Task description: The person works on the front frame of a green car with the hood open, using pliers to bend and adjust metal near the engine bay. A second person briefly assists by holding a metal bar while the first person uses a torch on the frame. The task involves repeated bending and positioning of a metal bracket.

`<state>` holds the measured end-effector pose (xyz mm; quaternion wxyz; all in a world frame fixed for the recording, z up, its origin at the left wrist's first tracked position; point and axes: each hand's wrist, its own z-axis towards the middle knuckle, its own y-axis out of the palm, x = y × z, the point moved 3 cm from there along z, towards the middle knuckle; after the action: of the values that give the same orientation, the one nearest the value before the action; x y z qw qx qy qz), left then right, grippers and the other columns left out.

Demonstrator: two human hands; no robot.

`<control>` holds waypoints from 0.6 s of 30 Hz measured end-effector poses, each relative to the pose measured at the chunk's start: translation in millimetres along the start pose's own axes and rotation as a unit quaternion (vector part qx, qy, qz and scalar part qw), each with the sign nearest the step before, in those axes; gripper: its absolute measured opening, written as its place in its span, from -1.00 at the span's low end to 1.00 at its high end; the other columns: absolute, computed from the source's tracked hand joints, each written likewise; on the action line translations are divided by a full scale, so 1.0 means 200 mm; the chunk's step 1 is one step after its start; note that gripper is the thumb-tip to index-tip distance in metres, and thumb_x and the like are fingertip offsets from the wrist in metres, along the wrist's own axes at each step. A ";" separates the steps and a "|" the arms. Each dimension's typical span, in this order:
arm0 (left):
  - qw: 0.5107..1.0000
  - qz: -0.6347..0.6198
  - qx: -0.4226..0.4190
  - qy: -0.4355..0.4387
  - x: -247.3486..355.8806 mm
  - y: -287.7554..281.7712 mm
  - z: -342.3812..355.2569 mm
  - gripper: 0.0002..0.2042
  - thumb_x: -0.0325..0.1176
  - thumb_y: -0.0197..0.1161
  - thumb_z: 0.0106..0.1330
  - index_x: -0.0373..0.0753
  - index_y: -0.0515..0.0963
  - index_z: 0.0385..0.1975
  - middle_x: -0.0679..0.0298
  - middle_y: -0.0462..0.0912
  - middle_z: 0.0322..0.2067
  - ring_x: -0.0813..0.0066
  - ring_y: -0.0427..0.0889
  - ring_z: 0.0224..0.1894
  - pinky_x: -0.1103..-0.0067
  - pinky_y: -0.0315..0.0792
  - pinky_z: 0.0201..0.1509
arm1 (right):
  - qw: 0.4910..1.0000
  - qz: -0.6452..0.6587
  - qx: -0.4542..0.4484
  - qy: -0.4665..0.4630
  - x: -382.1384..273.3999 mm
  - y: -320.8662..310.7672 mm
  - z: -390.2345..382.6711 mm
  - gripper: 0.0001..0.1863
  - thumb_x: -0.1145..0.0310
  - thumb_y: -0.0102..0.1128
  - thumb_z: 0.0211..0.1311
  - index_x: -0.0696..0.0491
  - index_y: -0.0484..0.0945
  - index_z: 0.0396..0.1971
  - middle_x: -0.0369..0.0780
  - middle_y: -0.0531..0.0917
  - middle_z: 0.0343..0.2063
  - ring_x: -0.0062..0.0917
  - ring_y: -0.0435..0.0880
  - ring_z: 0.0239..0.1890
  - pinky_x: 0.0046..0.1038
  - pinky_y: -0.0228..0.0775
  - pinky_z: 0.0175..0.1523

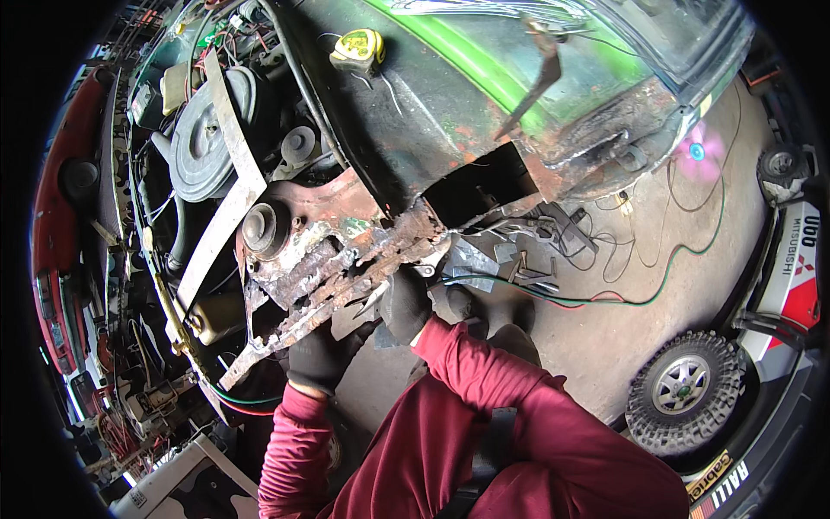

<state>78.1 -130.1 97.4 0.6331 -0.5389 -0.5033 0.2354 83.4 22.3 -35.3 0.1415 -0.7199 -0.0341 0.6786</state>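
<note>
A heavily rusted, torn sheet-metal inner fender [346, 268] stretches across the middle, with a ragged lower edge and flaking paint. My left hand [322, 358], in a black glove, is at that edge; its thumb points out to the right, apart from the fingers, whose tips are partly hidden by the metal. Just to the right, my gloved right hand [406, 307] is closed beneath the rusted rail. A pointed grey metal piece [370, 303] shows between the hands, and a small silver metal end sticks out above the right one. What the right hand grips is mostly hidden.
An angled sheet-metal strip [229, 173] lies over the round air cleaner [203, 143]. On the green bodywork sit a yellow tape measure [359, 48] and a rusty metal strip [540, 82]. A square hole [480, 186] opens nearby. Hoses, cables and a pink fan [697, 152] occupy the floor.
</note>
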 end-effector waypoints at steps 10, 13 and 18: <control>0.982 0.042 0.078 0.168 0.67 -0.12 0.02 -0.39 -0.47 0.58 0.21 -0.28 0.63 0.33 -0.04 0.68 0.25 -0.13 0.64 0.30 0.08 0.46 0.46 | 0.904 0.374 -0.200 0.060 -0.01 -0.45 -0.13 -0.33 -0.05 0.28 0.64 0.15 0.51 0.46 -0.15 0.74 0.14 -0.49 0.71 0.14 -0.29 0.58 0.29; 0.965 0.104 0.134 0.200 0.81 -0.08 0.23 -0.38 -0.41 0.56 0.30 -0.24 0.59 0.40 -0.02 0.62 0.37 -0.15 0.51 0.48 0.06 0.31 0.60 | 0.873 0.440 -0.188 0.098 0.12 -0.73 -0.31 -0.51 0.17 0.29 0.67 0.14 0.58 0.40 -0.19 0.76 0.18 -0.52 0.73 0.17 -0.41 0.58 0.32; 0.954 0.182 0.094 0.220 0.89 0.04 0.58 -0.49 -0.26 0.48 0.37 -0.17 0.63 0.31 0.02 0.70 0.22 -0.10 0.61 0.30 0.10 0.43 0.47 | 0.928 0.279 -0.063 0.241 0.65 -1.16 -0.63 -0.57 0.27 0.31 0.63 0.14 0.58 0.34 -0.15 0.77 0.13 -0.53 0.73 0.18 -0.46 0.55 0.32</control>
<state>44.2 73.8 148.5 0.7223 -0.5976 -0.2206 0.2691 251.1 256.9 -98.2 -0.0952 -0.8494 0.1606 0.4935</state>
